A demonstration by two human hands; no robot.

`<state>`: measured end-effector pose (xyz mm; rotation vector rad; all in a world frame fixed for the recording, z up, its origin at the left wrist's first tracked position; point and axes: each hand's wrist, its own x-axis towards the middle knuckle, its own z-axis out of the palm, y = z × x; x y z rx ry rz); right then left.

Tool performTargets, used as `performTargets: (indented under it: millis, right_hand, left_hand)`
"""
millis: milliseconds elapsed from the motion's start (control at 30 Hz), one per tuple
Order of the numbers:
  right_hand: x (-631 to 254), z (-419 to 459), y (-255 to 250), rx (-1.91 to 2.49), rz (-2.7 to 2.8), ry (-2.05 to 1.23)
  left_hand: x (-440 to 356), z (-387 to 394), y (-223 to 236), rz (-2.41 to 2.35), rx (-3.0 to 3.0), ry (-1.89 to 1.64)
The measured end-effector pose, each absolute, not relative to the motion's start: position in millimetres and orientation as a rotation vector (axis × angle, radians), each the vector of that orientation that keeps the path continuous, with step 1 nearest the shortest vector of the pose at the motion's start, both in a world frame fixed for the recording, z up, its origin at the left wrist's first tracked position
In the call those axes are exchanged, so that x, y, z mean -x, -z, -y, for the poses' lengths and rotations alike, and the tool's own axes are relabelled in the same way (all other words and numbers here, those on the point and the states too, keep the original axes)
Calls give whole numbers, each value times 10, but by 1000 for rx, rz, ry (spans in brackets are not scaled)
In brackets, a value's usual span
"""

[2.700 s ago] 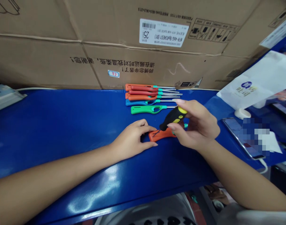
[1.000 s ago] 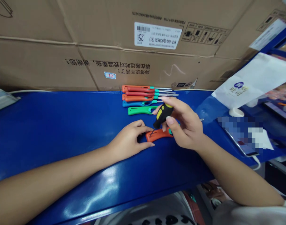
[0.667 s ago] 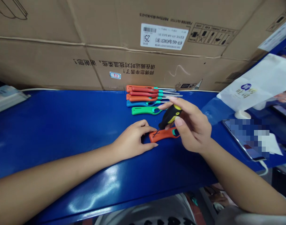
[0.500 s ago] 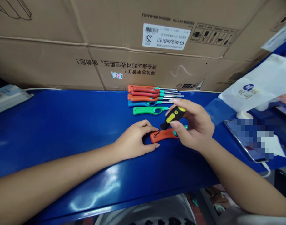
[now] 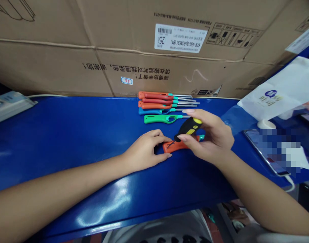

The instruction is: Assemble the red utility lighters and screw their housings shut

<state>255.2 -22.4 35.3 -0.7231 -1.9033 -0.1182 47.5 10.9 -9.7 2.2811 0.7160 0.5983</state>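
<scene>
An orange gas lighter (image 5: 180, 145) lies on the blue table, its handle end pinched between the thumb and fingers of my left hand (image 5: 148, 150). My right hand (image 5: 212, 135) grips a short black and yellow screwdriver (image 5: 189, 129), tilted, with its shaft reaching down to the lighter's handle near the slot. Whether the tip sits in a screw is too small to tell. My right hand covers part of the lighter's front end. Beyond the hands lie a green lighter (image 5: 157, 119), a blue lighter (image 5: 150, 111) and several orange and red lighters (image 5: 157, 96), side by side.
A large cardboard box (image 5: 134, 64) stands along the back of the blue table (image 5: 68, 135). On the right are a white paper bag (image 5: 278, 87), a small white round object (image 5: 266, 124) and a phone (image 5: 255, 145) with a cable. A pale package (image 5: 10, 106) lies at the left.
The screwdriver's handle has turned a little in my right hand, and my right thumb has shifted left along it. My left hand stays in place on the lighter.
</scene>
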Motion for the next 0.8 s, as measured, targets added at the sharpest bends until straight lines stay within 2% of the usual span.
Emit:
performTargets:
  millis: [67, 267, 467, 533, 667, 800]
  right_hand:
    - [-2570, 231, -350, 731, 1908, 176]
    - [-2587, 288, -315, 764, 1912, -208]
    - [-2579, 204, -355, 629, 1927, 250]
    - [-2576, 221, -369, 671, 1957, 191]
    - [-2560, 267, -343, 801, 1959, -164]
    - [-2574, 225, -317, 758, 1884, -18]
  left_hand:
    - [-479, -112, 93, -718, -2279, -592]
    - [-466, -117, 103, -705, -2268, -608]
    - [-462, -109, 103, -707, -2279, -603]
    - [-463, -108, 100, -710, -2281, -592]
    - [-461, -112, 99, -704, -2268, -595]
    - [-460, -116, 103, -703, -2270, -603]
